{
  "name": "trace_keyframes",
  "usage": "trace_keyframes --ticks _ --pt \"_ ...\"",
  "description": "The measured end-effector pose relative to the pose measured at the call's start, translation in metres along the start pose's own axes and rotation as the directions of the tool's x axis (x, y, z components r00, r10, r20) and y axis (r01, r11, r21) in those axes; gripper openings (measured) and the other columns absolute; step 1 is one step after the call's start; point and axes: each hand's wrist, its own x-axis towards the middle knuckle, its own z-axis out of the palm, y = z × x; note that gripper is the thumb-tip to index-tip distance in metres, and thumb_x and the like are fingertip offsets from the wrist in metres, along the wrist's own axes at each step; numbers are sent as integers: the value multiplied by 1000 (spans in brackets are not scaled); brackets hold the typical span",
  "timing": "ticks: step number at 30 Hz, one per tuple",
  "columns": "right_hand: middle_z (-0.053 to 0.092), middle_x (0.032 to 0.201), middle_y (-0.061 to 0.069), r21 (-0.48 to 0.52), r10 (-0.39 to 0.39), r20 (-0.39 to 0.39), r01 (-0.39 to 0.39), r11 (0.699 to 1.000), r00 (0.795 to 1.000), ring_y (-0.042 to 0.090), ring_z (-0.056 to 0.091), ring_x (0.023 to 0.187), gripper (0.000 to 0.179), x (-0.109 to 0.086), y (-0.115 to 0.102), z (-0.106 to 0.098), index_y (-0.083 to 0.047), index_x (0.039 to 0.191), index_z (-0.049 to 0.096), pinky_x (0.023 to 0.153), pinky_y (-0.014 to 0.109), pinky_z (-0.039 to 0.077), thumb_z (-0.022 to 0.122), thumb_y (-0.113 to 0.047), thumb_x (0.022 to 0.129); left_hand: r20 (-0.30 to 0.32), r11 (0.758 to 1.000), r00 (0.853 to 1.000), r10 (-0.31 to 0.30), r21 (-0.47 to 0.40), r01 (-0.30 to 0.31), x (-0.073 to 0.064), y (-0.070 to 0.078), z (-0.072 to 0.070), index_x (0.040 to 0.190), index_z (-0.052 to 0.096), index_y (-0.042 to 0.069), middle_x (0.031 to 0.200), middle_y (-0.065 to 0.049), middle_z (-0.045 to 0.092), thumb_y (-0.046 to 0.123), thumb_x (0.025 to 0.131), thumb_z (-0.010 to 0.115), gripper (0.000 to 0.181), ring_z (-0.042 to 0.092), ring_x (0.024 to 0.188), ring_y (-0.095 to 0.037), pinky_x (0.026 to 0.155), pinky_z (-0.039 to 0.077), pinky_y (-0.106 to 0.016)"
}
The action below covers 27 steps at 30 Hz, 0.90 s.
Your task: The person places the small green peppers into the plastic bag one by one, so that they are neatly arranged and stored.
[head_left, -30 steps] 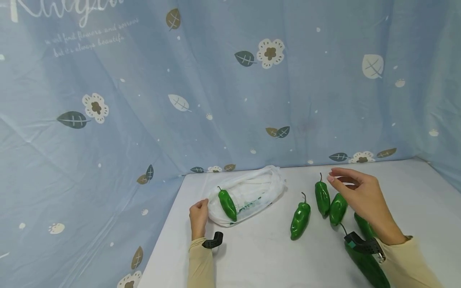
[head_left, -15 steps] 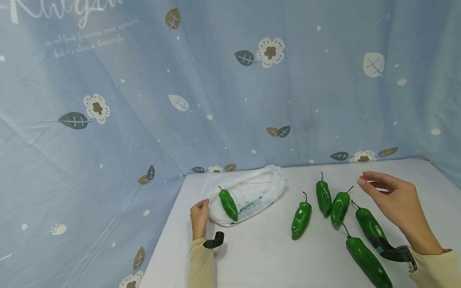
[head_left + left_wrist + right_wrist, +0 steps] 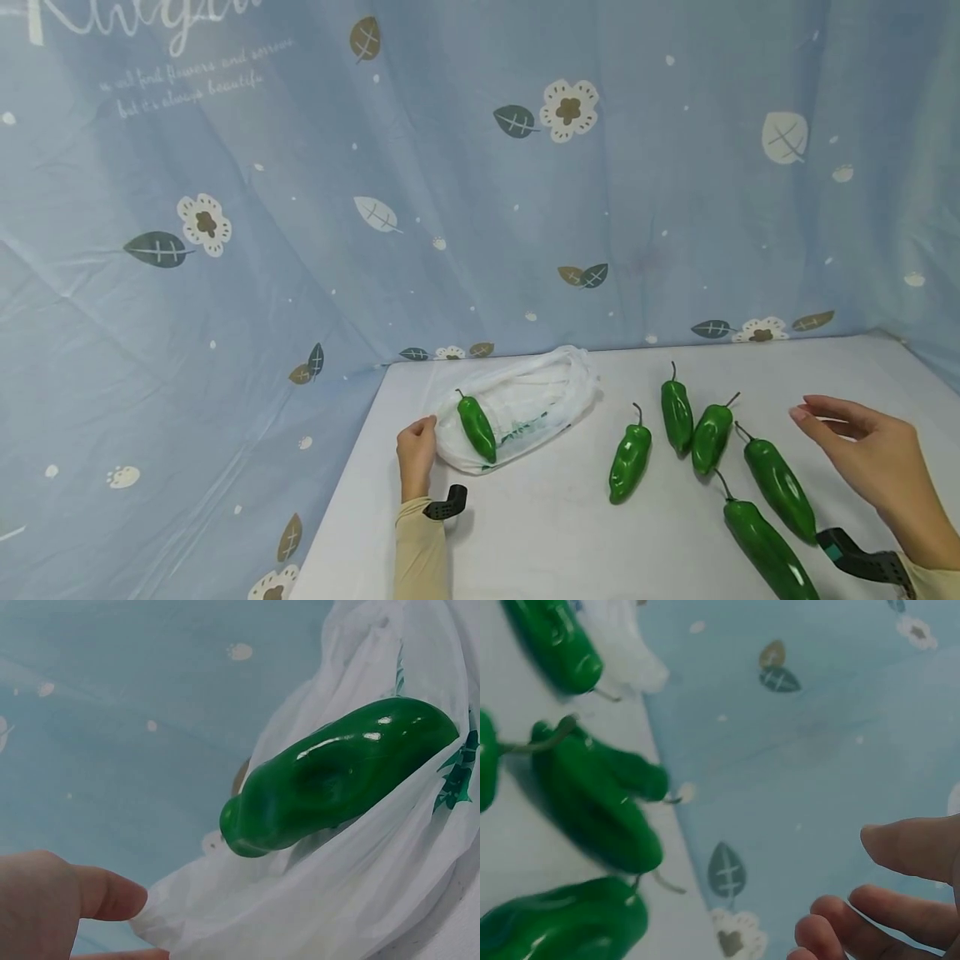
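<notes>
A thin white plastic bag (image 3: 558,387) with green print lies on the table's left part. My left hand (image 3: 416,450) pinches its left edge between thumb and finger, as the left wrist view shows. Beside that hand, a glossy green pepper (image 3: 477,430) rests on the bag; in the left wrist view a fold of plastic hides part of this pepper (image 3: 337,772). Off to the right, my right hand (image 3: 873,454) hovers with relaxed, slightly bent fingers and holds nothing. Nearest to it are a long green pepper (image 3: 782,492) and another green pepper (image 3: 768,550).
More green peppers lie between the bag and my right hand: one pepper (image 3: 630,463) stands apart, while another pepper (image 3: 677,417) and its neighbour pepper (image 3: 711,439) are close together. A blue patterned curtain (image 3: 480,183) rises behind the white table (image 3: 540,533).
My right hand has moved right and toward the near side, away from above the peppers, uncovering those beneath it. The left hand, bag and peppers stay put.
</notes>
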Motion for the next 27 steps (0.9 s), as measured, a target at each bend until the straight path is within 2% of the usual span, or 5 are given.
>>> trace_keyframes --ticks 4,14,18,22,27 --pt "51 138 45 -26 45 28 -44 999 999 63 54 116 62 -1 16 2 17 136 53 79 70 49 58 -36 105 2 1000 1000 1 7 -1 0 0 0 128 67 -9 137 -31 63 27 103 54 46 57 133 -46 112 46 -58" --pt "52 134 45 -106 136 132 -123 987 982 57 62 103 68 -5 50 11 19 133 53 64 48 58 61 -41 103 13 1000 1000 6 -4 -6 -2 2 -2 127 67 -10 136 -32 63 26 103 54 45 57 132 -46 111 47 -58" --pt "51 132 45 -113 180 184 -162 980 966 55 64 100 68 -7 54 15 20 134 50 65 45 60 63 -38 102 9 1000 1000 6 -5 -6 -3 2 -1 127 68 -9 136 -31 63 26 103 54 45 58 131 -46 111 47 -58" --pt "50 133 46 -137 236 240 -208 969 942 54 62 102 73 -10 60 18 20 137 46 67 43 60 63 -42 102 7 1000 1000 4 -4 -4 -3 2 -1 126 68 -9 136 -31 63 26 103 54 44 57 132 -46 112 47 -58" --pt "52 129 46 -139 226 301 -191 972 927 46 69 93 85 -10 70 20 22 137 45 64 40 61 64 -51 99 1 1000 1000 11 2 -11 -2 1 -2 126 69 -8 136 -30 64 26 103 55 44 58 131 -45 112 47 -57"
